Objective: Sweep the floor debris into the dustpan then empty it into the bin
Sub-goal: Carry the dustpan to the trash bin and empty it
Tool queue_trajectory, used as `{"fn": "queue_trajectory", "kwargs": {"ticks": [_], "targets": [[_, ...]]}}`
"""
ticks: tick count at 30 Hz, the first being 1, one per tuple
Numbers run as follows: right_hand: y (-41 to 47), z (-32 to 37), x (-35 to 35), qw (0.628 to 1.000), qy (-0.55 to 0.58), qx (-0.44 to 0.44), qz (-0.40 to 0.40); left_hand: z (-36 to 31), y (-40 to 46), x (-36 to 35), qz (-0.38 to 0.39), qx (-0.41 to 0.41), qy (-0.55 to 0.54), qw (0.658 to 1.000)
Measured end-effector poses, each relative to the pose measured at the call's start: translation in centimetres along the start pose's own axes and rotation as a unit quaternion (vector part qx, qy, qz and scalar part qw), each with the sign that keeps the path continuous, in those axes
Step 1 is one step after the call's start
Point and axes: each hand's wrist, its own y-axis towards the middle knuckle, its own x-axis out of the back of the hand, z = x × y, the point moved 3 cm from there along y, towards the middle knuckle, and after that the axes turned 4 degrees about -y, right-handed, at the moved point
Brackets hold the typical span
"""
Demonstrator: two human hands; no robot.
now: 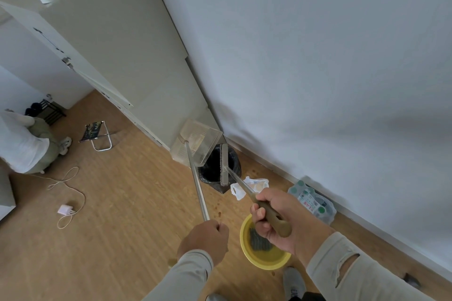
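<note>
Clear plastic, the dustpan (195, 142) hung tilted over the black-lined bin (219, 169) by the far wall, its metal pole clenched in the left hand (205, 239). The right hand (274, 219) gripped the broom handle, the broom head (224, 164) resting across the bin's mouth.

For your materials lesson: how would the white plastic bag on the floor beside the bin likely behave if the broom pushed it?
The plastic bag looks thin and crumpled, so probably floppy and light. It would likely slide or bunch up on the smooth floor.
</note>
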Motion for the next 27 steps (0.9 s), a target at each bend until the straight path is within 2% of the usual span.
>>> {"fn": "queue_trajectory", "kwargs": {"ticks": [10,17,27], "targets": [[-0.4,-0.2,-0.3,1.000,0.000,0.000,0.010,-0.3,-0.1,1.1,-0.004,0.007,-0.049,0.999],[-0.3,-0.2,-0.3,1.000,-0.009,-0.002,0.007,0.4,-0.1,2.0,-0.019,-0.011,-0.036,0.999],[0.1,0.1,-0.7,1.000,-0.012,0.006,0.007,0.0,-0.2,3.1,-0.002,-0.014,-0.049,0.999]]}}
